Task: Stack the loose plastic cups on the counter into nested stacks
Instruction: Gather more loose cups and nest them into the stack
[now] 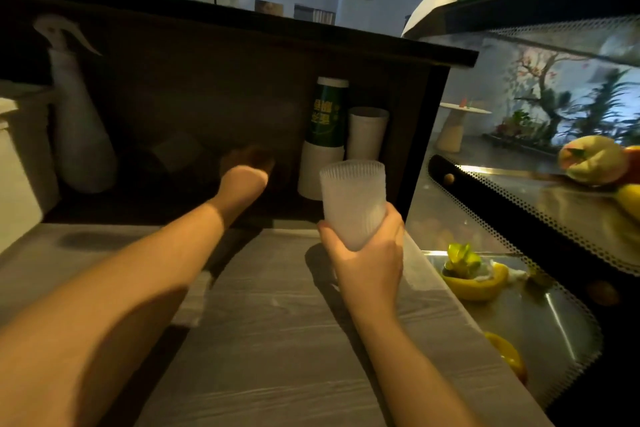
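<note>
Head view: right hand (367, 253) grips a ribbed frosted plastic cup (353, 201) by its base, fingers curled round it, rim up, above the wood-grain counter (277, 322). Left hand (247, 177) reaches into the dark shelf recess (fingers blurred, cannot tell). Stacked paper cups (325, 135) stand just behind; a spray bottle (78, 107) stands far left.
</note>
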`<state>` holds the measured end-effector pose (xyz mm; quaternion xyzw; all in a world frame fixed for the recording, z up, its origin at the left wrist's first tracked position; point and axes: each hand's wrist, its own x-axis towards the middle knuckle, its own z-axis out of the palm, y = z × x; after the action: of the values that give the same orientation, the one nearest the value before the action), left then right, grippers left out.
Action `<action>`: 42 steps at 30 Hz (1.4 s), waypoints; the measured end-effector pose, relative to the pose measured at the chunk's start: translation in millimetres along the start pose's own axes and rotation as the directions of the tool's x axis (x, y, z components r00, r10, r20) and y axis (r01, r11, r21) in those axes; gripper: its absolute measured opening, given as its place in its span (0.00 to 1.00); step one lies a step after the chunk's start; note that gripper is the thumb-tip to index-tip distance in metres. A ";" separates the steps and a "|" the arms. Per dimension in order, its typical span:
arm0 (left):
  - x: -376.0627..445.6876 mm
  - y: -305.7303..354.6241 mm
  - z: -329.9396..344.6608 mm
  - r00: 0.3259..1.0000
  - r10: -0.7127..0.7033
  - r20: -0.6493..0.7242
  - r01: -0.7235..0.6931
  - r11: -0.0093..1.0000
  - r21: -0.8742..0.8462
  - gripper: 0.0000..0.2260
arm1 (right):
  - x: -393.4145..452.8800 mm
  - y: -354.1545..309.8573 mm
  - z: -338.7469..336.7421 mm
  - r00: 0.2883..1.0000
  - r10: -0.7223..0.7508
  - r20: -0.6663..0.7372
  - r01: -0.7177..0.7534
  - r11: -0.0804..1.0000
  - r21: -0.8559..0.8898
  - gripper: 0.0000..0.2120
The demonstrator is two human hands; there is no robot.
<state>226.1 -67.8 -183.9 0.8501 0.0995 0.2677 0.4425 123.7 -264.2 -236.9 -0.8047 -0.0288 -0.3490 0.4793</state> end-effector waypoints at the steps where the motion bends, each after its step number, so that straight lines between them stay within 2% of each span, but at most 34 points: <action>1: 11.6 0.2 13.1 0.999 0.012 -0.034 -0.009 0.995 0.097 0.15 | 0.1 1.7 0.8 1.000 0.004 -0.004 -0.004 1.000 0.002 0.41; 4: 34.4 -6.3 44.7 0.999 -0.029 -0.018 0.031 0.981 0.192 0.20 | 0.5 3.9 1.8 1.000 0.007 0.002 -0.007 1.000 0.010 0.41; 7: 44.9 -20.6 65.4 0.990 -0.140 -0.007 0.137 0.950 0.281 0.34 | 2.4 5.1 2.1 1.000 0.016 0.019 -0.016 1.000 0.002 0.42; 9: 46.5 -23.6 72.5 0.982 -0.183 -0.042 0.187 0.947 0.260 0.39 | 3.0 4.8 1.7 0.999 0.025 0.025 -0.026 0.999 0.018 0.41; 12: 44.1 -20.7 73.0 0.976 -0.202 -0.078 0.215 0.947 0.238 0.42 | 4.1 3.9 1.1 0.999 0.029 0.024 -0.029 0.999 0.028 0.41; 16: 43.8 -23.1 63.9 0.980 -0.197 -0.021 0.197 0.958 0.208 0.44 | 4.5 3.3 1.2 0.999 0.037 0.025 -0.038 0.999 0.033 0.41; 21: 18.9 -11.4 31.1 0.984 -0.177 -0.001 0.177 0.981 0.081 0.29 | 4.5 -0.4 0.5 0.998 0.029 0.049 -0.030 0.999 0.024 0.41; 23: -1.5 -16.5 9.9 0.966 -0.256 0.027 0.257 0.961 -0.098 0.26 | 3.3 -1.5 0.3 0.998 0.023 0.065 -0.023 1.000 0.002 0.41; 25: -15.7 -20.9 -11.9 0.964 -0.259 0.054 0.264 0.928 -0.264 0.21 | 2.1 -2.8 -0.3 0.997 0.017 0.076 -0.016 1.000 -0.009 0.41; 29: -47.3 -7.5 -59.5 0.983 -0.181 0.030 0.173 0.863 -0.474 0.20 | 0.8 -5.4 -1.6 0.996 0.015 0.088 -0.012 0.999 -0.032 0.41; 32: -82.6 0.0 -87.0 0.994 -0.090 0.055 0.105 0.802 -0.588 0.25 | -3.9 -10.0 -1.1 0.994 -0.035 0.107 0.042 0.997 -0.072 0.41; 35: -116.2 1.2 -106.6 1.000 0.002 0.023 0.012 0.784 -0.620 0.22 | -11.6 -19.8 -2.4 0.969 -0.120 0.215 0.147 0.982 -0.115 0.43; 38: -142.7 5.8 -115.9 0.997 0.067 -0.050 -0.083 0.774 -0.628 0.24 | -18.9 -30.6 -5.2 0.901 -0.248 0.355 0.323 0.931 -0.171 0.45; 42: -164.7 10.6 -118.0 0.979 0.152 -0.137 -0.203 0.810 -0.550 0.17 | -29.8 -44.5 -8.3 0.823 -0.363 0.436 0.467 0.870 -0.157 0.47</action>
<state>23.5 -58.4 -180.9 0.6758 -0.0443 0.3617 0.6407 79.9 -238.2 -218.6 -0.8869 -0.2548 -0.2777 0.2671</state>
